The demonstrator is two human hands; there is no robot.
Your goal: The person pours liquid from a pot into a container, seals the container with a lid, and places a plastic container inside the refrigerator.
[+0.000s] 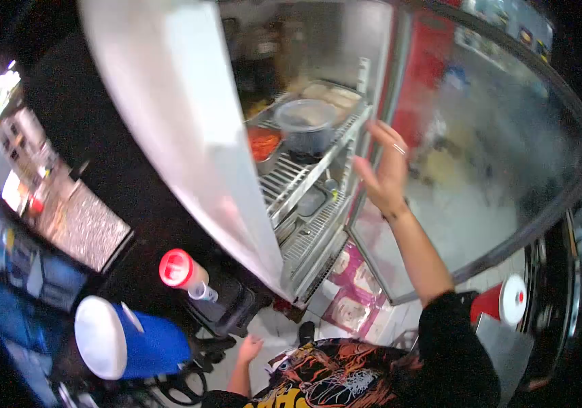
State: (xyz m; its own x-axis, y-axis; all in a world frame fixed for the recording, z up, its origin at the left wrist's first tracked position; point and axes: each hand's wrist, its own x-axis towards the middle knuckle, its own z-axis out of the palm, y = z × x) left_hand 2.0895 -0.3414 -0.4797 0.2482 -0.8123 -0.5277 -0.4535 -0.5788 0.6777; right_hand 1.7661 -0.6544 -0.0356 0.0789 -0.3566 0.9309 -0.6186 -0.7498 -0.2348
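Observation:
My right hand [386, 163] is raised at the opening of an upright fridge, fingers and thumb apart, with a ring on one finger and nothing held. It is beside the wire shelf [287, 180], between the shelves and the open glass door [471, 156]. On that shelf stands a dark-filled tub with a clear lid [304, 115]. Left of it is a container of orange-red food [264, 143]. A tray [311, 202] and a ladle-like utensil [331, 183] are lower down. My left hand [250, 348] hangs low by my body, fingers curled, no object visible in it.
The fridge's pale side wall [189, 115] rises on the left. A blue drum with a white lid [148, 343] and a red-lidded container [181, 270] stand at lower left. A red bucket with a white lid [508, 302] is at right. Pink-patterned packs [352, 309] lie below the door.

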